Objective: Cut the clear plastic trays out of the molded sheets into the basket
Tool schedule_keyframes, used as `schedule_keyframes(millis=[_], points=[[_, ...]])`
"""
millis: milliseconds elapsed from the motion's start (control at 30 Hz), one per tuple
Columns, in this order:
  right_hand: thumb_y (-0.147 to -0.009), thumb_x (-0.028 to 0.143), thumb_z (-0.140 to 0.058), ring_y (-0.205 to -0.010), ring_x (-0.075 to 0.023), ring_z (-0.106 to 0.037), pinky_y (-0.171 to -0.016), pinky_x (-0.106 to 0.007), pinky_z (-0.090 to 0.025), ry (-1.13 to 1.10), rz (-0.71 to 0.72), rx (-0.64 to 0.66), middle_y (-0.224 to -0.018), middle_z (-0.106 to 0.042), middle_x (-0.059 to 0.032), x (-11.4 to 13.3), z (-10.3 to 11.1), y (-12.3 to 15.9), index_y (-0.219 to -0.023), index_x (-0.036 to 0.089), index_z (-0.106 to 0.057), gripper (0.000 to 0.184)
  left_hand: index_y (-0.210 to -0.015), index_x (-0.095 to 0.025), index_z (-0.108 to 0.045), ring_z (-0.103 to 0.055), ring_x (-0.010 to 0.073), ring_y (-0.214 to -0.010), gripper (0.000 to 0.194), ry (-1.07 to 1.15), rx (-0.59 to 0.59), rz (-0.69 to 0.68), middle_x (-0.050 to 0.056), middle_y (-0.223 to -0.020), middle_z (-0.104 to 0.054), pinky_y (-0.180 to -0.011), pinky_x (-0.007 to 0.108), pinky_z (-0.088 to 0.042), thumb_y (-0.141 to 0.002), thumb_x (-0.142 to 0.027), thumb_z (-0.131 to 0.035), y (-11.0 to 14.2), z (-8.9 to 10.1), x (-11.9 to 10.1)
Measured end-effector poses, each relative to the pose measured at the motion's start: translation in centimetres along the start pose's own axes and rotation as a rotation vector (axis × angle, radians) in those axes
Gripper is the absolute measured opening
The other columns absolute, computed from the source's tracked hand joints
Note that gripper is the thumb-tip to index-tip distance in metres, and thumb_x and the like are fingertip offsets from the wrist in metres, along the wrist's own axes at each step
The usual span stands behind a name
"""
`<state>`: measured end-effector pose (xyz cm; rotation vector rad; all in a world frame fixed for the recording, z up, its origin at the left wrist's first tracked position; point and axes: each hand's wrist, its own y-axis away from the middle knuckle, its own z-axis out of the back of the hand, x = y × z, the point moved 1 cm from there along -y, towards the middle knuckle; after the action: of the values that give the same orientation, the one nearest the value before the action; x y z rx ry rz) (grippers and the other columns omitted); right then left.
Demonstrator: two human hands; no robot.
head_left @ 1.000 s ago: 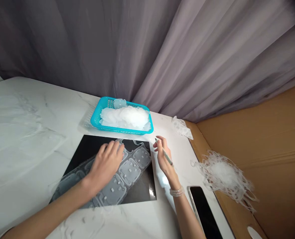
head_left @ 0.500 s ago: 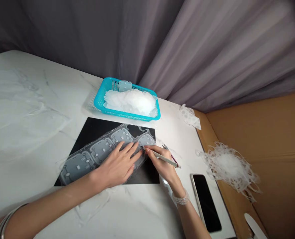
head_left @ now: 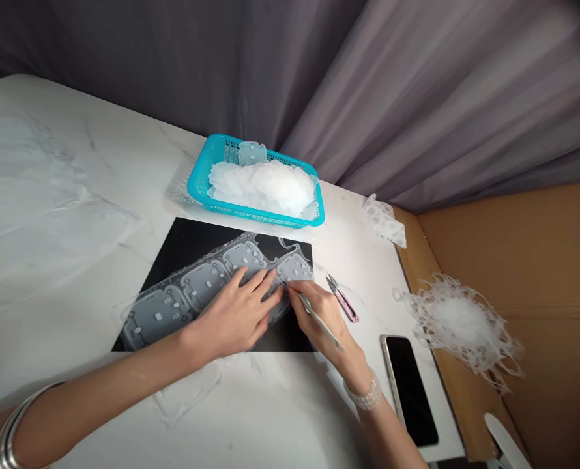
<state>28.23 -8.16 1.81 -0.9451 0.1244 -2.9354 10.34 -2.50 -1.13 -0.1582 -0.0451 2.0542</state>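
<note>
Left hand spread on clear sheet, right hand pinching pen-like tool.
The sheet lies mostly on the black mat; better press firmly, fingers away from the tip.

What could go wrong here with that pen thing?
The pen-like tool in the right hand is close to the left hand, so a slip might poke its fingers. The slip might also scratch the clear sheet under the left hand. The small scissors lie right beside the right hand, so it might bump them.
</note>
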Motion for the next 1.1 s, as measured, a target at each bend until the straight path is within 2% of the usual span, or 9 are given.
schedule_keyframes(millis=[200, 367, 500, 600, 733, 833, 900, 967, 1100], points=[[-0.100, 0.016, -0.045, -0.098, -0.0238, -0.068, -0.080, -0.036, -0.057, 0.079, 0.151, -0.025, -0.102, -0.069, -0.0127, -0.9, 0.0, 1.8, -0.104, 0.019, -0.061, 0.016, -0.145, -0.016, -0.047, -0.043, 0.0339, -0.137, 0.050, -0.018, -0.003, -0.011, 0.020, -0.153, -0.043, -0.108, 0.056, -0.033, -0.098, -0.031, -0.037, -0.1, -0.1, 0.0], [-0.101, 0.014, -0.043, -0.106, -0.0258, -0.066, -0.087, -0.041, -0.059, 0.140, 0.249, -0.044, -0.098, -0.068, -0.0142, -1.0, -1.0, 0.7, -0.106, 0.017, -0.061, 0.019, -0.144, -0.015, -0.048, -0.045, 0.0351, -0.134, 0.051, -0.001, -0.016, -0.026, 0.021, -0.151, -0.045, -0.108, 0.056, -0.032, -0.097, -0.030, -0.040, -0.1, -0.2, 0.0], [-0.101, 0.015, -0.044, -0.105, -0.0242, -0.067, -0.091, -0.040, -0.059, 0.171, 0.267, -0.083, -0.111, -0.066, -0.0164, -1.5, -1.6, 0.1, -0.112, 0.016, -0.062, 0.021, -0.143, -0.012, -0.049, -0.045, 0.0338, -0.134, 0.051, 0.000, -0.018, -0.017, 0.019, -0.148, -0.049, -0.112, 0.055, -0.029, -0.097, -0.030, -0.037, -0.3, -0.1, 0.1], [-0.100, 0.015, -0.046, -0.116, -0.0260, -0.063, -0.100, -0.043, -0.056, 0.194, 0.296, -0.094, -0.122, -0.065, -0.0186, -2.0, -1.8, 0.0, -0.116, 0.014, -0.062, 0.022, -0.141, -0.012, -0.052, -0.044, 0.0333, -0.135, 0.050, -0.007, -0.027, -0.005, 0.019, -0.148, -0.050, -0.114, 0.055, -0.028, -0.097, -0.029, -0.037, -0.2, -0.2, 0.0], [-0.101, 0.013, -0.041, -0.121, -0.0263, -0.060, -0.105, -0.046, -0.052, 0.259, 0.321, 0.006, -0.126, -0.066, -0.0170, -1.9, -1.7, -0.2, -0.126, 0.015, -0.060, 0.031, -0.139, -0.013, -0.055, -0.043, 0.0333, -0.139, 0.049, -0.003, -0.068, 0.011, 0.020, -0.151, -0.045, -0.115, 0.055, -0.028, -0.096, -0.030, -0.040, 0.0, -0.9, -0.1], [-0.099, 0.009, -0.037, -0.121, -0.0292, -0.058, -0.102, -0.046, -0.053, 0.307, 0.325, 0.097, -0.126, -0.065, -0.0215, -1.0, -1.6, -0.1, -0.126, 0.009, -0.061, 0.036, -0.136, -0.011, -0.059, -0.041, 0.0347, -0.141, 0.048, 0.003, -0.095, 0.006, 0.022, -0.153, -0.043, -0.116, 0.054, -0.028, -0.095, -0.030, -0.043, 0.3, -1.8, 0.0], [-0.099, 0.008, -0.037, -0.119, -0.0288, -0.059, -0.100, -0.046, -0.053, 0.211, 0.293, 0.094, -0.123, -0.066, -0.0207, -0.7, -1.6, -0.1, -0.125, 0.009, -0.063, 0.037, -0.136, -0.010, -0.059, -0.041, 0.0360, -0.141, 0.048, 0.000, -0.106, -0.005, 0.023, -0.152, -0.043, -0.115, 0.055, -0.028, -0.095, -0.031, -0.043, 0.5, -2.2, 0.1], [-0.099, 0.011, -0.039, -0.112, -0.0245, -0.064, -0.097, -0.041, -0.055, -0.013, 0.184, 0.013, -0.119, -0.070, -0.0147, -1.3, -1.2, -0.2, -0.122, 0.015, -0.066, 0.036, -0.141, -0.012, -0.054, -0.041, 0.0362, -0.140, 0.051, 0.005, -0.118, -0.020, 0.023, -0.153, -0.042, -0.114, 0.056, -0.028, -0.095, -0.032, -0.043, 0.7, -2.4, 0.3], [-0.093, 0.027, -0.057, -0.086, -0.0188, -0.073, -0.083, -0.035, -0.060, -0.525, -0.246, -0.214, -0.097, -0.076, -0.0057, -6.0, 1.6, -0.4, -0.101, 0.023, -0.074, 0.019, -0.147, -0.017, -0.048, -0.042, 0.0326, -0.140, 0.053, 0.030, -0.121, -0.048, 0.018, -0.154, -0.042, -0.116, 0.054, -0.027, -0.096, -0.032, -0.043, 1.0, -2.1, 0.4]])
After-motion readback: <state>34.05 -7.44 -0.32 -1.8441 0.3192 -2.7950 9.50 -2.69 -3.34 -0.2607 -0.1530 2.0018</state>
